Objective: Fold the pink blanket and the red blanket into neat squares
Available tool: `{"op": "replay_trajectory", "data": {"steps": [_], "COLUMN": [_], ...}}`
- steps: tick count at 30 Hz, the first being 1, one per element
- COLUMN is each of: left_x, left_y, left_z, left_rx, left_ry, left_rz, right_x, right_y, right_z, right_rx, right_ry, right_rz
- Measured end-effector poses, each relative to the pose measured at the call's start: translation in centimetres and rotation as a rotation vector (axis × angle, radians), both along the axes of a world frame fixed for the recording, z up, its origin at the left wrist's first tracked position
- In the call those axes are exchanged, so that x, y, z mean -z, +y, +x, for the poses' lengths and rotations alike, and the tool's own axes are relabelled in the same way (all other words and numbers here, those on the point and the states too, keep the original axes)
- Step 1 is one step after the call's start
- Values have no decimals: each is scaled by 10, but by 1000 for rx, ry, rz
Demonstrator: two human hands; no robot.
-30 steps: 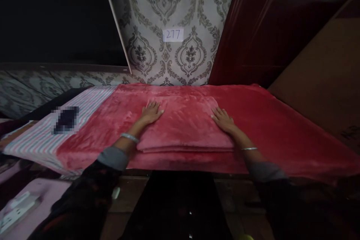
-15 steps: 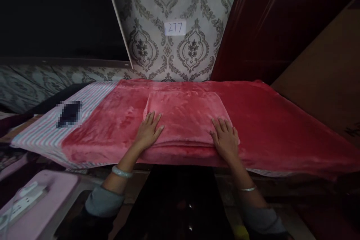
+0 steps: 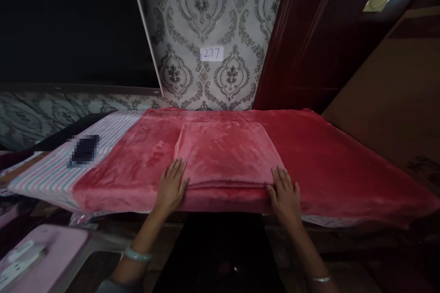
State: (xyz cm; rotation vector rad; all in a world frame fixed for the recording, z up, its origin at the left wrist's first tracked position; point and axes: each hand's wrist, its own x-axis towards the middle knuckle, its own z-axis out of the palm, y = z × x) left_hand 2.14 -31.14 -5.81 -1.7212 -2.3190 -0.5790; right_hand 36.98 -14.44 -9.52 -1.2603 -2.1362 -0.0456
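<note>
A folded pink plush cloth (image 3: 227,153), roughly square, lies flat on a red plush blanket (image 3: 330,165) spread over a long surface. Layered edges show along its near side. My left hand (image 3: 172,185) rests palm down at the cloth's near left corner, fingers stretched out. On the opposite side, my right hand (image 3: 286,192) lies at the near right corner, its fingers also extended and touching the cloth's edge. Neither hand grips anything.
Left of the blanket lies a striped cloth (image 3: 41,176) with a blurred dark object (image 3: 84,150) on it. A pink stool (image 3: 58,247) at the lower left bears a white power strip (image 3: 20,265). A cardboard box (image 3: 388,96) stands right, a dark screen (image 3: 75,23) upper left.
Both hands have slid outward and toward me, from the top of the folded cloth to its near corners. The camera view has tipped upward slightly.
</note>
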Motion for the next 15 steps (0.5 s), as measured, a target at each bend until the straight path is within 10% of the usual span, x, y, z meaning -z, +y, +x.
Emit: {"op": "replay_trajectory", "data": {"steps": [8,15], "left_x": [-37,-7], "left_y": [23,46], "left_z": [60,73], "left_rx": [117,153], "left_ry": [137,132], "left_rz": [78,14], "right_x": [-49,-26], "right_y": [-11,-15], "right_z": [-67,-83], "right_rx": [-230,-243], "right_ry": [-78,-281], "right_rz": [117,87]}}
